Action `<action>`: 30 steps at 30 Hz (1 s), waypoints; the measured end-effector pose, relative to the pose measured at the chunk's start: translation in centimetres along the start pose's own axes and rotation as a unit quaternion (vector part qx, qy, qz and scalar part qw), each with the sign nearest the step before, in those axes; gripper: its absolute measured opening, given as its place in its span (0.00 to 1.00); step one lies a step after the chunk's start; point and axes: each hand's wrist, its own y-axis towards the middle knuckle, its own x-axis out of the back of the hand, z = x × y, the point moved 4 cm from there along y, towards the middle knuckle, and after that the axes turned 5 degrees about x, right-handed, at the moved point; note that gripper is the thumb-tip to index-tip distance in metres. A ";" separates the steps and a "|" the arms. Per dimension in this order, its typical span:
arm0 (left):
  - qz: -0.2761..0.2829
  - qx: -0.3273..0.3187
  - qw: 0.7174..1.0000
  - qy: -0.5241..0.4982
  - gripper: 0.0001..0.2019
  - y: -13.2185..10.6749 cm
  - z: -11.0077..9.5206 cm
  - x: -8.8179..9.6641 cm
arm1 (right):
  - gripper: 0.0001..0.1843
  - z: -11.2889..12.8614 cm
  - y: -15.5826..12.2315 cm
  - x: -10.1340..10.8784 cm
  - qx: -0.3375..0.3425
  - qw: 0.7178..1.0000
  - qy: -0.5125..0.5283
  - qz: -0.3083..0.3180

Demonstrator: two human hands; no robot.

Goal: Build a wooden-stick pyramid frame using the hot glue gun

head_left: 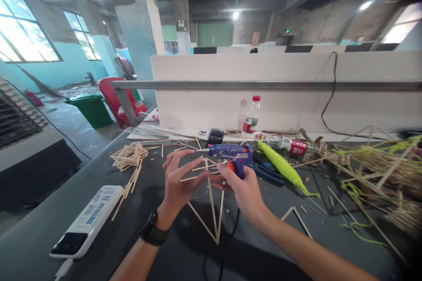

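At the far left, beyond the table (99,164), we see a green bin (90,109) and a red chair (110,96). On the table's left side lies a white device (90,219), with a cable plugged into its near end. Just beyond it we have a stick pile (129,156), several loose sticks trailing toward us.

Our left hand (180,179), a watch (153,230) on its wrist, has its upper fingers spread; its thumb is at the stick frame (212,207), though we cannot tell whether it grips. The frame stands between our hands, its sticks meeting in a point at the near end. Our right hand (242,189) is closed around the glue gun (229,153), whose nozzle points left above the frame. The hands are close together; whether their fingertips touch, we cannot tell.

Behind the gun stands a bottle (251,118). To the right lie a blue tool (267,174), a lime bundle (283,168) and a second bottle (292,145), then a stick tangle (379,167).
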 end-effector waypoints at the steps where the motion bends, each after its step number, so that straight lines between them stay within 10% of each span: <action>1: -0.001 -0.001 1.000 0.001 0.16 0.0 0.0 0.0 | 0.19 0.0 0.0 0.0 0.000 1.000 0.000 0.001; 22: 0.017 0.025 0.999 -0.035 0.14 0.4 -0.5 0.2 | 0.20 2.3 1.8 1.7 0.066 0.992 -0.106 -0.014; 30: 0.004 0.030 0.999 -0.031 0.14 0.3 -0.5 0.1 | 0.18 7.6 2.5 5.4 0.127 0.888 -0.442 -0.030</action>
